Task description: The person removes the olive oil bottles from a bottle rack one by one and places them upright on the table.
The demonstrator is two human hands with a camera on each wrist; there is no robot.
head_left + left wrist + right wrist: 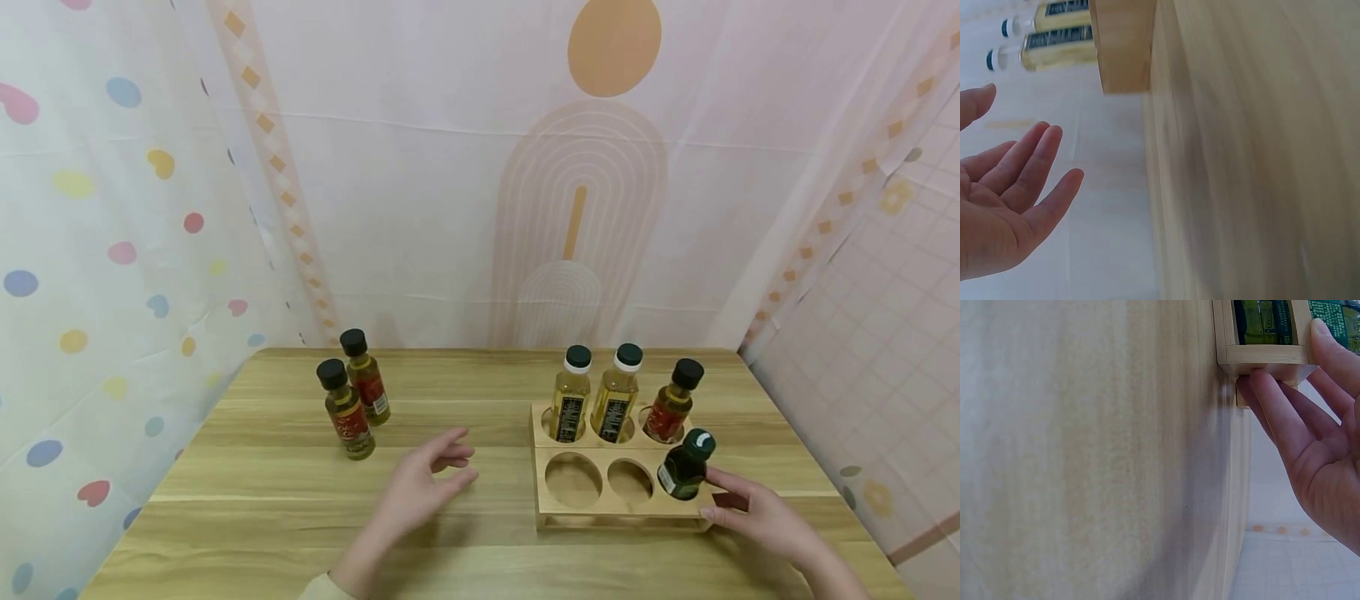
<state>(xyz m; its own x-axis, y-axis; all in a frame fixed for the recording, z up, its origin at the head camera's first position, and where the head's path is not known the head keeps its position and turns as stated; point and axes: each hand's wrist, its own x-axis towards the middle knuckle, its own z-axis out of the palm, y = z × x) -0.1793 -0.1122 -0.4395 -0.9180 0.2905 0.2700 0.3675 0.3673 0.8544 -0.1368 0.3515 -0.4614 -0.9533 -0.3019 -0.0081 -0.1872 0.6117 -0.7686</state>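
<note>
A two-tier wooden bottle rack (611,506) with round holes stands on the table at the right. My right hand (765,518) holds its right end, thumb at the front corner and fingers along the side; the right wrist view shows the thumb (1329,347) near the rack's upper edge. Close to those fingers, a small dark green bottle (681,475) sits in the lower tier's right hole. Left of the rack, my left hand (420,487) hovers over the table with fingers spread and nothing held. The left wrist view shows its palm (988,228) facing the rack.
Two pale-oil bottles with green caps, one left (572,406) and one right (617,406), and a red-labelled bottle (667,412) fill the rack's back row. Two more red-labelled bottles, a front one (348,421) and a rear one (369,387), stand at the table's left.
</note>
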